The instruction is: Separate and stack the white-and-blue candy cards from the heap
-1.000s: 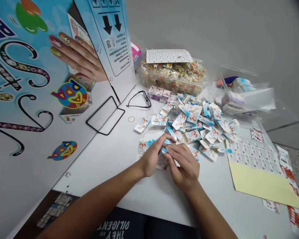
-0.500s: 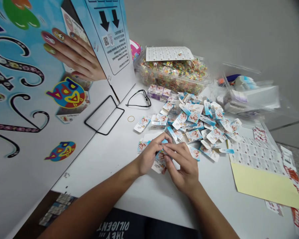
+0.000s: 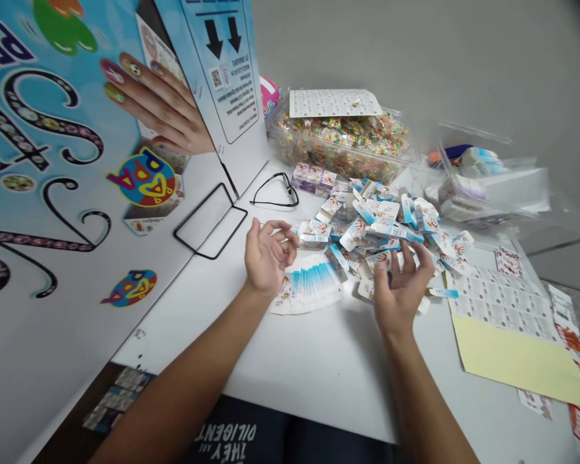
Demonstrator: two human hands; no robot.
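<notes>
Grey wall [image 3: 367, 45] behind a white desk [image 3: 309, 361]; left hand [image 3: 269, 254], grip loosely curled and empty, near fanned cartons [image 3: 314, 283]; right hand [image 3: 402, 283], grip half open, over the carton pile [image 3: 374, 216], its hold unclear.

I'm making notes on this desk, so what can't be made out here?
In the head view:
Pink item: mostly hidden behind the printed box.
Printed box: cut off by the left edge.
White sheet at the back: print too small.
Clear box at right: contents blurred.
Right hand: its fingers hide whether it touches cartons.
</notes>
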